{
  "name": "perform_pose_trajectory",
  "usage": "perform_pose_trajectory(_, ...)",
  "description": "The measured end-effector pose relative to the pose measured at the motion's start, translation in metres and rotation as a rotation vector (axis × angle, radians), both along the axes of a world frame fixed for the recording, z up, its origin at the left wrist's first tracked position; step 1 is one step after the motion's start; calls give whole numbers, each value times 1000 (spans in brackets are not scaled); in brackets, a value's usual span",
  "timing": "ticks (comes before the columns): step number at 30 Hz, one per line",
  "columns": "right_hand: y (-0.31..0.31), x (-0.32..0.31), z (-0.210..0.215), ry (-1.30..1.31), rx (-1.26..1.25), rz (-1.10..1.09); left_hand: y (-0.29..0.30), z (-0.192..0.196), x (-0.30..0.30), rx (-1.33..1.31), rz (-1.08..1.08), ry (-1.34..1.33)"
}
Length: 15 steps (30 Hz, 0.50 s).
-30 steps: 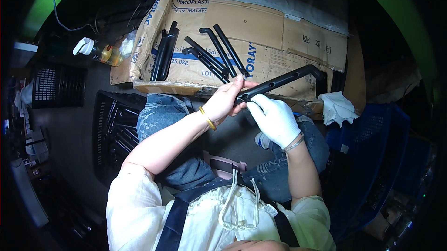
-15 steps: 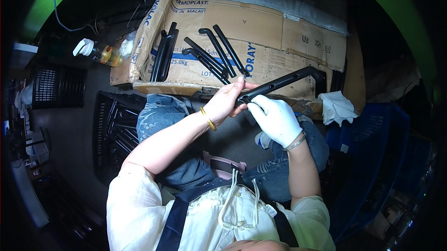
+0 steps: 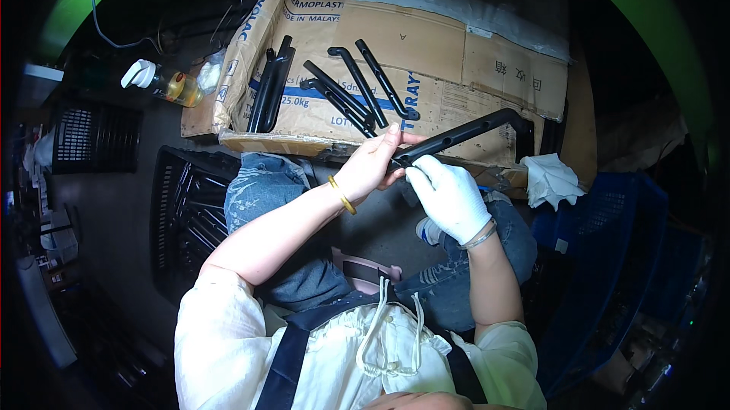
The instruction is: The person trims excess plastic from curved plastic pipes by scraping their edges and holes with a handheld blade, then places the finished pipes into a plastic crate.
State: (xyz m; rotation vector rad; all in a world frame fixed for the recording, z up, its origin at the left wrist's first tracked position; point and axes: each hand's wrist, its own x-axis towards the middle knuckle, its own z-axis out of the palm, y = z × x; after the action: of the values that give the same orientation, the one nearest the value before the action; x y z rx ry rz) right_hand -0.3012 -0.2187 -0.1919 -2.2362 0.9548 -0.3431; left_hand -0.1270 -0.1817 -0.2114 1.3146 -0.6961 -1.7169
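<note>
My bare left hand (image 3: 368,165), a gold bangle on its wrist, is closed round the near end of a black tube (image 3: 464,133). Holes run along this tube, and its far right end bends sharply toward me. My right hand (image 3: 450,198) wears a white glove. Its thumb and fingers are pinched together at the tube's near end; whatever they hold there is too small to make out. Beyond my hands, several similar black tubes (image 3: 357,83) lie on the cardboard-covered table (image 3: 426,45). Another group of black tubes (image 3: 271,87) lies close together at the left.
A crumpled white cloth (image 3: 550,180) hangs at the table's right front edge. At the left lies a bottle with yellowish liquid (image 3: 179,89). A black crate (image 3: 161,212) of dark tubes stands beside my left leg, and blue crates (image 3: 601,220) stand to the right.
The rightmost loose tube on the table has rolled slightly right, and its bent end now points right. My hands keep nearly the same place on the held tube.
</note>
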Motion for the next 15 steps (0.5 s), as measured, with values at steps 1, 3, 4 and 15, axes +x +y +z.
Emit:
perform_pose_trajectory(1,0,0,1,19,-17,5,0,0,0,-2,-5,-6)
perform_pose_trajectory(3,1,1,4,43,15,-8,2,-6,0,-29,-11,-29)
perform_pose_trajectory(4,1,2,7,67,47,-21,2,-9,0,-57,-17,-52)
perform_pose_trajectory(15,-15,-6,5,-179,396,-83,-3,-4,1,-48,10,106)
